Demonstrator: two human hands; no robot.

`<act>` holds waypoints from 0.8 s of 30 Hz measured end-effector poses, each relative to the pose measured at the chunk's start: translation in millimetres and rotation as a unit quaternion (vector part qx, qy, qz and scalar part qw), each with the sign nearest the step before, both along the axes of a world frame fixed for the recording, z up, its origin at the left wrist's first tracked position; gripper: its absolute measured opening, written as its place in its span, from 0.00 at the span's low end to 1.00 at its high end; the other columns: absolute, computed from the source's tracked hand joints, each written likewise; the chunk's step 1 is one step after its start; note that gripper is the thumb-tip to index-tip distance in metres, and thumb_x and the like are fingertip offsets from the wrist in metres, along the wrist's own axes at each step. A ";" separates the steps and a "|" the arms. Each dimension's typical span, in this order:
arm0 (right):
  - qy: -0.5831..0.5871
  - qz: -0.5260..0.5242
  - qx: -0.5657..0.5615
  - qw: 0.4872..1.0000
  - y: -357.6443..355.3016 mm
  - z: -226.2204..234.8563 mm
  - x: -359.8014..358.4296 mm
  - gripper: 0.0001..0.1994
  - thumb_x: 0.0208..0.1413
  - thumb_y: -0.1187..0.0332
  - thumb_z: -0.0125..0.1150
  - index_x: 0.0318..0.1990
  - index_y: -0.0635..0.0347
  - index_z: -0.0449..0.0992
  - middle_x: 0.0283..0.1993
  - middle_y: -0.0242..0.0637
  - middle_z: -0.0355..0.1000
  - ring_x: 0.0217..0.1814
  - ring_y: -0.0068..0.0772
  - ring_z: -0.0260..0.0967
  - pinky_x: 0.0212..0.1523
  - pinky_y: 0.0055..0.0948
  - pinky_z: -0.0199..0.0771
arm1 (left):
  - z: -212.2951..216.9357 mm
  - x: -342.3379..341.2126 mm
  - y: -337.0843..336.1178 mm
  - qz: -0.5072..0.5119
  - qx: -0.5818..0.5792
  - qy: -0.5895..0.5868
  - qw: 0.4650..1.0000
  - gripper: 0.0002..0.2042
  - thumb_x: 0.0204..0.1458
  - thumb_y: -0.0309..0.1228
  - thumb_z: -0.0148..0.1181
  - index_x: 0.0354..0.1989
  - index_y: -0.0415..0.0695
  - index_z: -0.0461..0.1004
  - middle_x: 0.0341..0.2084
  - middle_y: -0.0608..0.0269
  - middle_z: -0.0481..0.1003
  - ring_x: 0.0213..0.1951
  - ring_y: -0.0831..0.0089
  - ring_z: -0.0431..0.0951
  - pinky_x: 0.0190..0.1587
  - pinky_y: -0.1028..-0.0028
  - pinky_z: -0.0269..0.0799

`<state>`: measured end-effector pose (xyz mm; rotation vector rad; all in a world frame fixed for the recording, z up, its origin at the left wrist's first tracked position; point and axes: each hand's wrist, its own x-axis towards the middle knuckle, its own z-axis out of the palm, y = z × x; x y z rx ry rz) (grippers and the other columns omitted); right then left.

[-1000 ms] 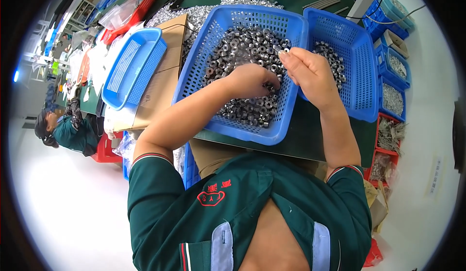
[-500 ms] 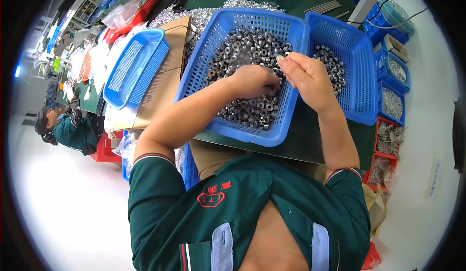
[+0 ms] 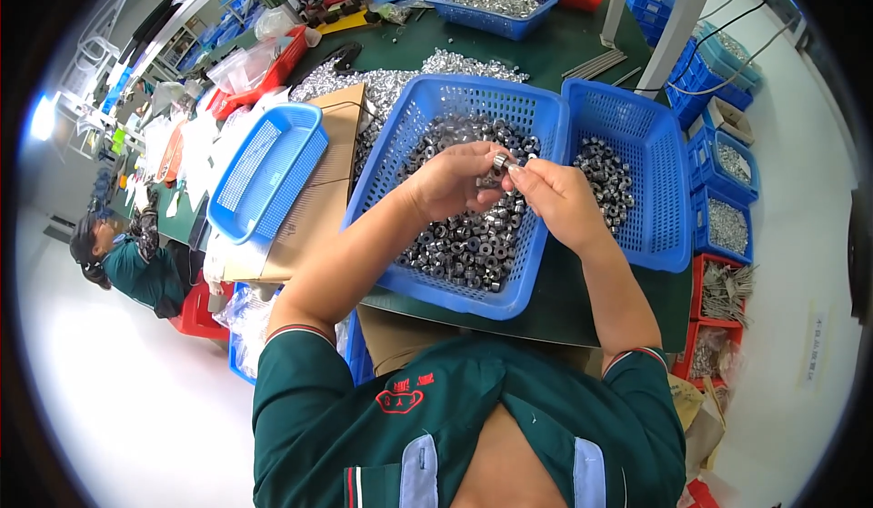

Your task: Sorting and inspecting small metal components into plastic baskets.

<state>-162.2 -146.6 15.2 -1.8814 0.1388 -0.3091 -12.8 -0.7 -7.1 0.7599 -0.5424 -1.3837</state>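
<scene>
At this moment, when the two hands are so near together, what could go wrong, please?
The small metal part in the left hand could slip and be hard to find among the similar-looking parts in the blue basket below. The right hand is so close that it might knock it loose. The basket also stands near the front edge of the green table, so a bump could perhaps shift it.

The left hand has risen (metal ring in its grip) to the right hand.
</scene>
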 end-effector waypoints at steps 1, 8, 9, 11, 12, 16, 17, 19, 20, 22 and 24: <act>0.003 -0.007 -0.010 1.000 -0.1 -3.7 1.6 0.15 0.60 0.59 0.54 0.30 0.63 0.77 0.16 0.37 0.65 0.20 0.24 0.62 0.24 0.29 0.61 | -1.3 -0.9 -1.0 -0.001 -0.005 0.000 1.000 0.13 0.58 0.36 0.54 0.46 0.42 0.68 0.32 0.59 0.73 0.24 0.76 0.67 0.22 0.80 0.57; -0.012 -0.028 -0.063 0.998 5.2 -4.1 2.6 0.13 0.61 0.62 0.54 0.30 0.62 0.77 0.16 0.26 0.63 0.18 0.17 0.59 0.21 0.25 0.57 | 1.1 -2.5 0.1 0.033 -0.014 -0.028 0.999 0.11 0.59 0.34 0.52 0.44 0.40 0.70 0.30 0.60 0.72 0.22 0.77 0.67 0.22 0.79 0.57; -0.050 -0.063 -0.154 0.985 8.0 -3.1 2.2 0.14 0.58 0.62 0.56 0.26 0.61 0.74 0.16 0.34 0.65 0.19 0.30 0.64 0.21 0.31 0.60 | 1.5 -2.6 0.6 0.033 -0.014 -0.028 0.999 0.11 0.59 0.34 0.52 0.44 0.40 0.70 0.30 0.60 0.72 0.22 0.77 0.67 0.22 0.79 0.57; -0.086 -0.096 -0.242 0.962 13.9 -1.0 2.8 0.15 0.56 0.62 0.58 0.21 0.61 0.71 0.17 0.42 0.68 0.20 0.42 0.69 0.22 0.38 0.63 | 2.7 -3.1 1.9 0.042 0.002 -0.036 0.998 0.09 0.60 0.33 0.52 0.42 0.40 0.71 0.28 0.62 0.72 0.22 0.77 0.67 0.22 0.79 0.56; -0.128 -0.118 -0.316 0.933 17.3 0.1 3.4 0.15 0.55 0.62 0.59 0.20 0.61 0.69 0.17 0.43 0.68 0.21 0.44 0.70 0.21 0.39 0.63 | 2.1 -2.9 2.3 0.042 0.003 -0.035 0.998 0.09 0.60 0.33 0.52 0.42 0.40 0.71 0.28 0.62 0.72 0.22 0.77 0.67 0.22 0.79 0.56; -0.161 -0.119 -0.282 0.939 17.2 -4.2 6.1 0.15 0.55 0.63 0.59 0.21 0.60 0.68 0.19 0.42 0.69 0.20 0.45 0.68 0.21 0.39 0.63 | 2.9 -2.3 3.8 0.048 0.015 -0.013 0.999 0.09 0.58 0.32 0.55 0.41 0.41 0.73 0.27 0.63 0.73 0.22 0.76 0.66 0.22 0.79 0.56; -0.161 -0.119 -0.282 0.938 15.7 -7.7 7.1 0.15 0.55 0.63 0.59 0.21 0.60 0.68 0.19 0.42 0.69 0.20 0.45 0.68 0.21 0.39 0.63 | 4.1 -1.8 4.1 0.044 0.011 0.001 0.999 0.08 0.58 0.32 0.56 0.41 0.42 0.73 0.27 0.63 0.73 0.22 0.76 0.66 0.22 0.79 0.55; -0.095 -0.079 -0.137 0.983 12.1 -14.1 8.6 0.15 0.58 0.62 0.57 0.21 0.60 0.70 0.17 0.35 0.68 0.16 0.35 0.64 0.19 0.33 0.60 | 5.5 -0.4 4.1 0.037 0.004 -0.002 0.999 0.08 0.57 0.32 0.56 0.41 0.42 0.73 0.27 0.63 0.73 0.22 0.76 0.66 0.22 0.80 0.55; -0.095 -0.079 -0.138 0.983 10.4 -14.1 8.8 0.15 0.58 0.62 0.57 0.21 0.60 0.70 0.17 0.35 0.68 0.16 0.35 0.64 0.19 0.33 0.60 | 5.4 -0.6 4.3 0.032 -0.003 -0.004 0.999 0.08 0.57 0.32 0.57 0.41 0.42 0.73 0.28 0.63 0.73 0.23 0.76 0.66 0.22 0.80 0.55; 0.020 0.025 0.157 0.987 7.3 -12.1 9.3 0.15 0.62 0.61 0.53 0.28 0.63 0.74 0.16 0.25 0.61 0.16 0.14 0.54 0.16 0.19 0.51 | 7.4 -0.8 4.7 0.034 -0.001 -0.014 0.999 0.09 0.56 0.33 0.57 0.41 0.42 0.73 0.28 0.63 0.73 0.23 0.76 0.66 0.22 0.80 0.56; 0.030 0.036 0.236 0.971 10.8 -3.6 8.2 0.15 0.62 0.61 0.53 0.27 0.62 0.73 0.16 0.24 0.60 0.16 0.13 0.53 0.16 0.17 0.49 | 8.2 -1.3 5.7 0.036 0.001 -0.024 0.999 0.09 0.56 0.33 0.58 0.41 0.43 0.73 0.29 0.63 0.74 0.24 0.76 0.66 0.23 0.80 0.56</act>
